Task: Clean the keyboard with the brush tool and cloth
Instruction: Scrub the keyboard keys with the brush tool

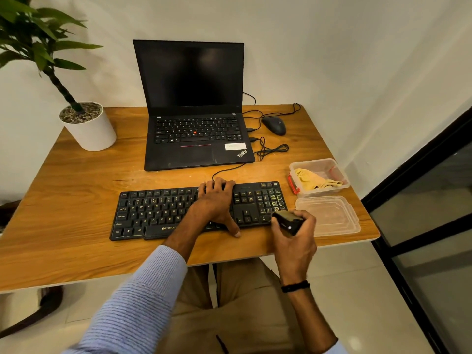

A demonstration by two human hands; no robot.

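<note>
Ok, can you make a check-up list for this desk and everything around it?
Surface: wooden desk, faint pale marks before laptop.
Job's things: keyboard near front edge; brush tool in right hand; yellow cloth inside open plastic box.
Clutter: laptop, mouse, potted plant, box lid.
Hands: left hand spans keyboard, fingers curled over its far edge; right hand grips brush tool.
Cables: black cables run to laptop's right side.
Surroundings: white walls, dark-framed glass on right.
</note>
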